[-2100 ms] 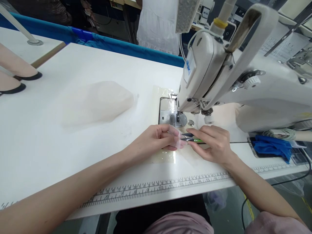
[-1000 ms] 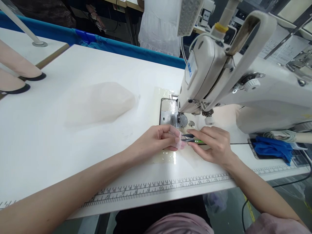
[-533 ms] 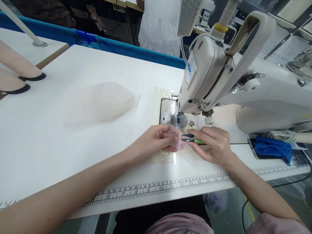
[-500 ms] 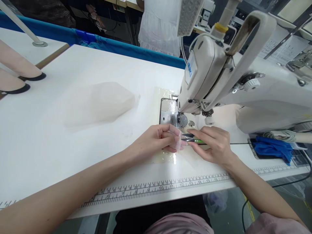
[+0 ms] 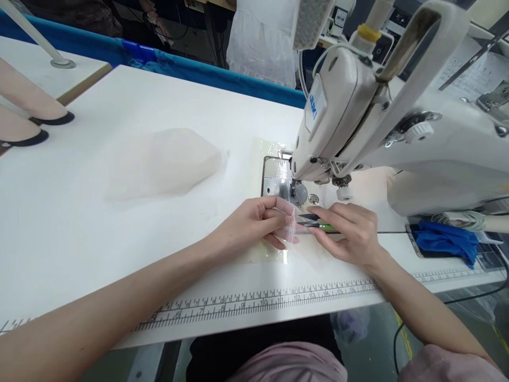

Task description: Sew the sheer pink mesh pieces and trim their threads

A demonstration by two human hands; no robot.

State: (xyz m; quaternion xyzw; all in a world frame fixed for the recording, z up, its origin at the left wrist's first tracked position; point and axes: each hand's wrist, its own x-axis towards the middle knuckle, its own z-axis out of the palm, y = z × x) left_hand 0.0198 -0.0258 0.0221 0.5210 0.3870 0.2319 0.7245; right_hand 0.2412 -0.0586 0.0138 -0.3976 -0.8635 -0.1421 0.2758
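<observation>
While the left hand (image 5: 254,220) pinches a sheer piece (image 5: 292,227) just in front of the needle plate (image 5: 278,183), the right hand (image 5: 352,233) grips green-handled snips (image 5: 318,224), blades at the piece's edge. Looks mid-trim to me. Nothing's under the sewing machine (image 5: 358,106) needle, and a pale fabric pile (image 5: 159,164) lies further left on the counter (image 5: 59,223).

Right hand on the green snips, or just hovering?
Touching. Head view: right hand pinches the green snips, covering the handle; left hand holds sheer patch.

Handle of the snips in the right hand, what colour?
Green handle on the thread snips; the head view shows it best.
</observation>
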